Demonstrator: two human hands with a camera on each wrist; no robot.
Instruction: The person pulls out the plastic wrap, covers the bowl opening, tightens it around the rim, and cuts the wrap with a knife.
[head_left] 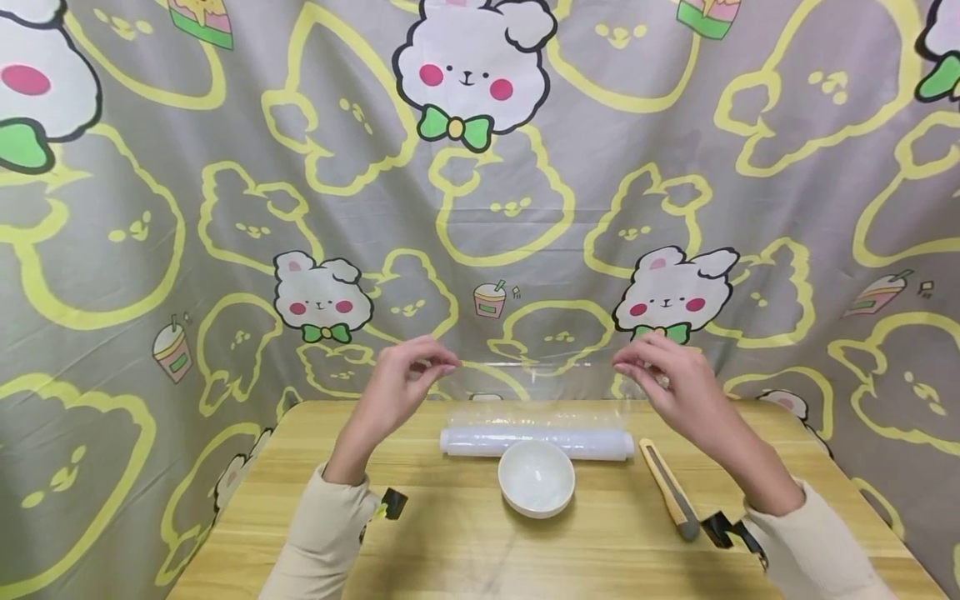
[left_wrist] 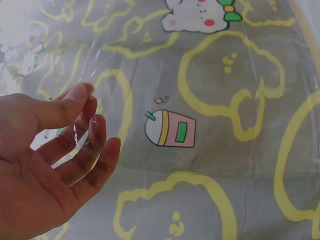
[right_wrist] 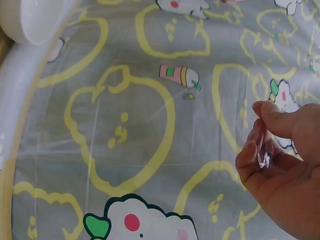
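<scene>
A sheet of clear plastic wrap [head_left: 534,375] stretches between both hands above the back of the table. My left hand [head_left: 408,372] pinches its left corner between thumb and fingertips; the left wrist view shows the film crumpled at those fingers [left_wrist: 97,131]. At the other corner my right hand [head_left: 675,385] pinches the film too, with some bunched inside the palm in the right wrist view. Below, the sheet runs down to the roll of plastic wrap [head_left: 465,442] lying crosswise on the table. A white bowl [head_left: 536,481] stands upright just in front of the roll, partly covering it.
To the right of the bowl lies a yellow and grey utility knife [head_left: 667,487], under my right forearm. The wood-grain table [head_left: 442,550] ends at the back against a grey curtain [head_left: 525,183] printed with cartoon animals.
</scene>
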